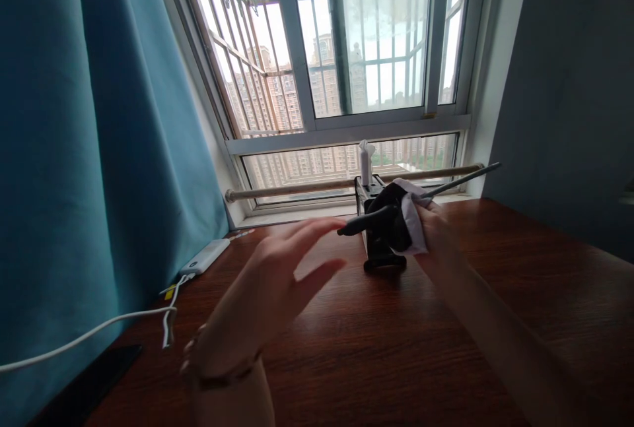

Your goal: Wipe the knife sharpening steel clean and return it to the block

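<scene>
My right hand is closed around a black and white cloth, which is wrapped about the middle of a long thin tool. The tool's dark handle points left, and its narrow grey blade or shaft sticks out up to the right; its exact kind is unclear. My left hand is open, thumb and fingers apart, with the index fingertip at or very near the handle's end. Whether it touches cannot be told. A bracelet circles my left wrist.
Behind the cloth, a box with white tissue sticking up and a black base stands on the brown table. Left lie a white power strip, cables and a dark flat object. A blue curtain hangs left; a barred window is ahead.
</scene>
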### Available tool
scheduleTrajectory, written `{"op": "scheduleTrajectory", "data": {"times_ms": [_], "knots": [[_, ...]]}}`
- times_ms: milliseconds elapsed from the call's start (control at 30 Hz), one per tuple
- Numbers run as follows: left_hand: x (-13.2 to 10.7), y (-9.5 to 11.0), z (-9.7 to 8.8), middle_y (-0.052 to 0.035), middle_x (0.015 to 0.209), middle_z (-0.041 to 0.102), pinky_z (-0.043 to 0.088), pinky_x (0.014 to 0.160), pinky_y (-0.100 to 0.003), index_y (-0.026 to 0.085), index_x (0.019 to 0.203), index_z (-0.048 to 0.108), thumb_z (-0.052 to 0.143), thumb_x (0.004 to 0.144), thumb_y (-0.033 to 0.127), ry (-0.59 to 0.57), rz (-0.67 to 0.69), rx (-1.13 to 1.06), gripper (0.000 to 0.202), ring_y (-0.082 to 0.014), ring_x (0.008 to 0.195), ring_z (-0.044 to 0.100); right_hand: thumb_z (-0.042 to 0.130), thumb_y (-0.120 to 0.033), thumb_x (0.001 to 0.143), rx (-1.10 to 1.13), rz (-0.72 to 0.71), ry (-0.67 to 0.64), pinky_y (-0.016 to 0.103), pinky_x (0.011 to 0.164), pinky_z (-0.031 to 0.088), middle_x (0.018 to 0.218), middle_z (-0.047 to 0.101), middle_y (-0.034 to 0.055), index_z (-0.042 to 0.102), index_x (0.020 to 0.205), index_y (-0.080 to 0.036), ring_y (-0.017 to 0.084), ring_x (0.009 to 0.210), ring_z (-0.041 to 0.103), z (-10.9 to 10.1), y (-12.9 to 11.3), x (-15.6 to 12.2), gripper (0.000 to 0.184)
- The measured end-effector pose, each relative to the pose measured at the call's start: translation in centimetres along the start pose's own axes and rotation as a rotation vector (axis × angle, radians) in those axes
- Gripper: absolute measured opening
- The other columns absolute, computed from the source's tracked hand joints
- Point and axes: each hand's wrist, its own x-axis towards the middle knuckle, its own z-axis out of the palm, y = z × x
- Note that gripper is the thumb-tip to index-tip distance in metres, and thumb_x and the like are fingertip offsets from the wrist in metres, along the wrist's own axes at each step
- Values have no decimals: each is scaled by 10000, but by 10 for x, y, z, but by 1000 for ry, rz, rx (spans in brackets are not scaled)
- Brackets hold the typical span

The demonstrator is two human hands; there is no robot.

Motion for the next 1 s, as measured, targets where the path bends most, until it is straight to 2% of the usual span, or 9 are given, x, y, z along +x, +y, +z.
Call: {"op": "scheduleTrajectory", "data": {"times_ms": [33, 100, 233, 333, 433, 567, 633, 833, 1000], "knots": [[14, -6, 9, -32, 1160, 615, 426, 944, -268, 200, 1129, 558, 539, 855, 324, 196, -38, 51, 302, -155, 1077, 559, 713, -182, 645, -15, -2, -6, 168, 378, 417, 605, 557, 24, 597, 752, -119, 106, 453, 494, 2, 5, -2, 170], [36, -19, 30, -57, 1100, 635, 424, 917, -284, 165, 1050, 591, 525, 863, 339, 232, -87, 72, 264, -168, 1034, 571, 731, -214, 640, -39, 24, -13, 169, 369, 403, 600, 549, 16, 583, 766, -123, 110, 457, 491, 5, 11, -6, 215], [54, -36, 65, -56, 884, 665, 426, 679, -269, 168, 953, 600, 437, 881, 481, -81, -119, 105, 360, -176, 804, 606, 745, -240, 616, -26, 78, -23, 180, 364, 405, 608, 554, 8, 584, 814, -122, 111, 449, 486, 8, 17, -9, 281], [55, -40, 74, -36, 716, 637, 319, 542, -256, 177, 798, 602, 423, 888, 451, -165, -119, 179, 340, -153, 627, 559, 740, -239, 629, 14, 89, -16, 183, 379, 414, 610, 555, 7, 583, 800, -124, 110, 462, 489, 6, 20, -6, 259], [53, -43, 70, -36, 671, 612, 249, 529, -266, 178, 766, 600, 426, 884, 432, -165, -102, 229, 330, -147, 590, 522, 725, -188, 631, 75, 95, -15, 175, 418, 437, 605, 540, -8, 575, 747, -135, 100, 482, 498, 1, 22, 4, 197], [49, -55, 56, -36, 643, 586, 237, 554, -275, 176, 737, 603, 416, 874, 484, -168, -90, 279, 385, -148, 606, 503, 679, -117, 576, 111, 26, 3, 182, 493, 487, 610, 556, -1, 567, 665, -147, 105, 519, 533, -15, 19, 24, 146], [47, -60, 50, -21, 614, 574, 250, 554, -265, 172, 703, 598, 411, 872, 500, -216, -85, 249, 414, -127, 580, 482, 673, -142, 569, 80, -25, 29, 219, 513, 507, 559, 528, -3, 521, 589, -164, 121, 503, 530, -28, 14, 35, 155], [44, -64, 39, 8, 492, 554, 296, 503, -223, 152, 602, 553, 376, 875, 529, -436, -195, -7, 499, -83, 467, 471, 664, -284, 579, -6, -29, -89, 439, 630, 538, 600, 564, 63, 479, 529, -202, 278, 682, 598, -66, -7, 61, 208], [43, -63, 34, -6, 525, 583, 322, 504, -212, 145, 620, 603, 389, 873, 507, -468, -187, -63, 491, -85, 487, 491, 663, -321, 602, -17, -135, -29, 439, 626, 538, 616, 572, 59, 513, 547, -202, 269, 673, 598, -79, -13, 73, 199]]}}
